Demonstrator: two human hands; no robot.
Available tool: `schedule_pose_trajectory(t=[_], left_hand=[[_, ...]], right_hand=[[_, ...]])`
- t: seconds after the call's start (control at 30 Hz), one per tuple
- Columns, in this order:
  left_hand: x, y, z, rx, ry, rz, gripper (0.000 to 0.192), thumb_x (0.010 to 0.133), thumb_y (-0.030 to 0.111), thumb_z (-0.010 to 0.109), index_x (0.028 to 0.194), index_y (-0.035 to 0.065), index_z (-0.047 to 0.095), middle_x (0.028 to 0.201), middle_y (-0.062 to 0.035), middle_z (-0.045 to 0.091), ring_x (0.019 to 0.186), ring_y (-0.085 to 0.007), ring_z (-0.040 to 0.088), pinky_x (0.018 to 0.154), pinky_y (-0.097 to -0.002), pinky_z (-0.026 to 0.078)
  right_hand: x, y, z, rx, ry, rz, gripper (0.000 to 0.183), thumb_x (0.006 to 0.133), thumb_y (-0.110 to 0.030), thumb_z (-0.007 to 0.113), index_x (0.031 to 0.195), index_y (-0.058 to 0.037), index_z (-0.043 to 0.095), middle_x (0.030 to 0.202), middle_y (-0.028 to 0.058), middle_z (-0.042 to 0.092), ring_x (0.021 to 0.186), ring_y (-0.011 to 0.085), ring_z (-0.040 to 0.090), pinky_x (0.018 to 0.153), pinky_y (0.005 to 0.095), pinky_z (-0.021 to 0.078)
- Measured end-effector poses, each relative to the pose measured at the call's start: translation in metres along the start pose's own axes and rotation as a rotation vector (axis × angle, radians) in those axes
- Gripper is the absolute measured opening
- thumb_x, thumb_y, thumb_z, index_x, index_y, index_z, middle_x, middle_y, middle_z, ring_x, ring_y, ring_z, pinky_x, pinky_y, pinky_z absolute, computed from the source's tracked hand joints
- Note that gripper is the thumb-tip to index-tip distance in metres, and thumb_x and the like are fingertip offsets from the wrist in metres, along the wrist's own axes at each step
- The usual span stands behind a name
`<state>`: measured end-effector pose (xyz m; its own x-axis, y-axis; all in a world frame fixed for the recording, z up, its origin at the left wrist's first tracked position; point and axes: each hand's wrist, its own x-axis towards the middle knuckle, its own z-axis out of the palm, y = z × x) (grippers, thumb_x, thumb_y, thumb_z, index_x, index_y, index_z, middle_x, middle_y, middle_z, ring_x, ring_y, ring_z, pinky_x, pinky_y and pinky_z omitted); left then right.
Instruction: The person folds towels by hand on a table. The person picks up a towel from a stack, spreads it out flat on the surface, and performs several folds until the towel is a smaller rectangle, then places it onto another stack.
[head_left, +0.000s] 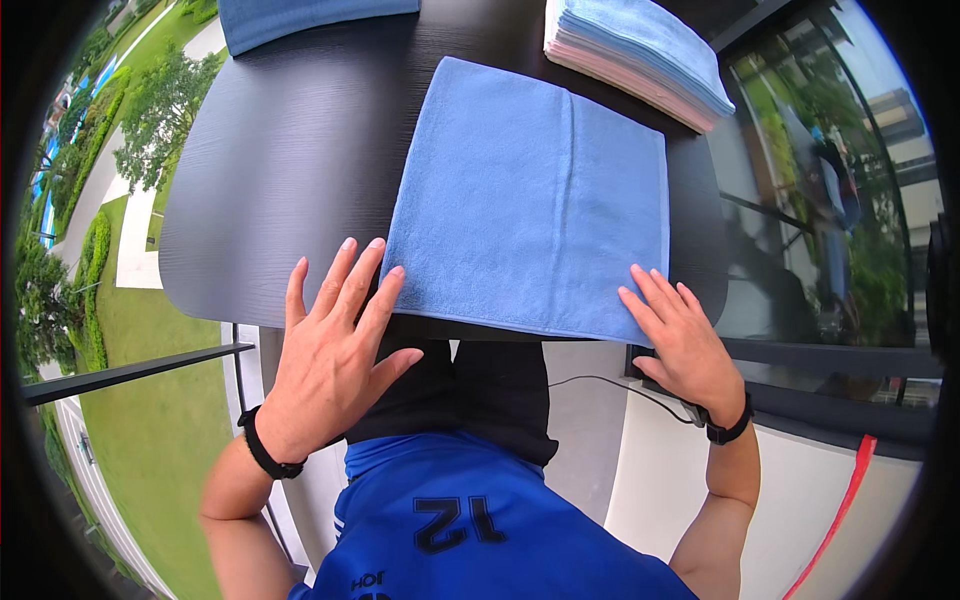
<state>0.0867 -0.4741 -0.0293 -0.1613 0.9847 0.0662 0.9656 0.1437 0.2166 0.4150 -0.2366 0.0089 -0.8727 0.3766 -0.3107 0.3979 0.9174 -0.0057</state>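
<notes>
A light blue terry towel lies flat on the dark wood-grain table, with a raised seam or crease running from its far edge to its near edge. My left hand is spread palm down at the towel's near left corner, its index fingertip at the towel's edge and the other fingers over the tabletop. At the near right corner, my right hand rests with its fingertips on or just above the cloth, fingers slightly apart. Neither hand grips anything. Each wrist wears a black band.
A stack of folded blue and pink towels stands at the far right of the table. Darker blue folded cloth lies at the far left. Glass panes flank the table, and a thin black cable runs by my right wrist.
</notes>
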Motion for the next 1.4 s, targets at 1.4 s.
schedule_pose_trajectory(t=[1.4], left_hand=[[0.037,0.045,0.047,-0.212,-0.17,0.367,0.086,0.087,0.044,0.082,0.161,0.0178,0.046,0.17,-0.007,0.04,0.155,-0.0347,0.039,0.12,-0.0779,0.022]], right_hand=[[0.171,0.069,-0.036,0.097,0.062,-0.237,0.077,0.105,-0.051,0.062,0.154,0.0066,0.048,0.166,0.027,0.041,0.154,0.0402,0.041,0.125,0.0485,0.0373]])
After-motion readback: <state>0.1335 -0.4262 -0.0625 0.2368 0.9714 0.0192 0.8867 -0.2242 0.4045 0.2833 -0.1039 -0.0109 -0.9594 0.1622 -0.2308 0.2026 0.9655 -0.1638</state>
